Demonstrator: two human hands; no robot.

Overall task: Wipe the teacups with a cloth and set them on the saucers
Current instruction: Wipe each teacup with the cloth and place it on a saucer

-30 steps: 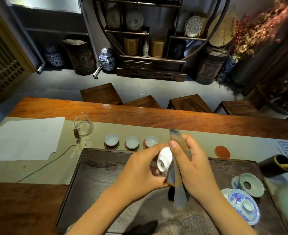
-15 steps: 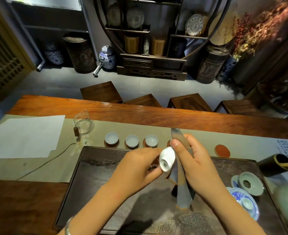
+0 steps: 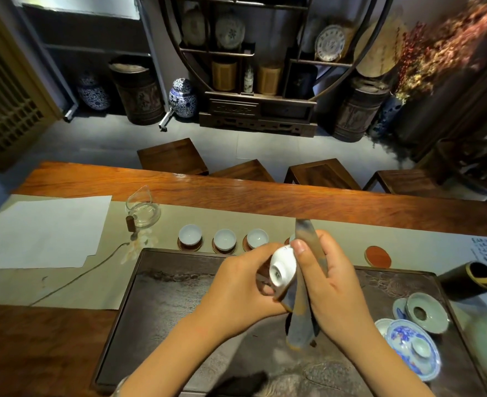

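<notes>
Little has moved since the earlier frames: we've only turned the teacup (image 3: 283, 267) a bit against the cloth (image 3: 303, 296). Our left hand (image 3: 243, 285) is closed on the cup, foot toward us, so the rim meets the cloth. Our right hand (image 3: 326, 285) pinches the folded cloth, thumb pressing it on. Three cups (image 3: 224, 237) already sit on saucers; an empty saucer (image 3: 377, 255) waits to the right.
</notes>
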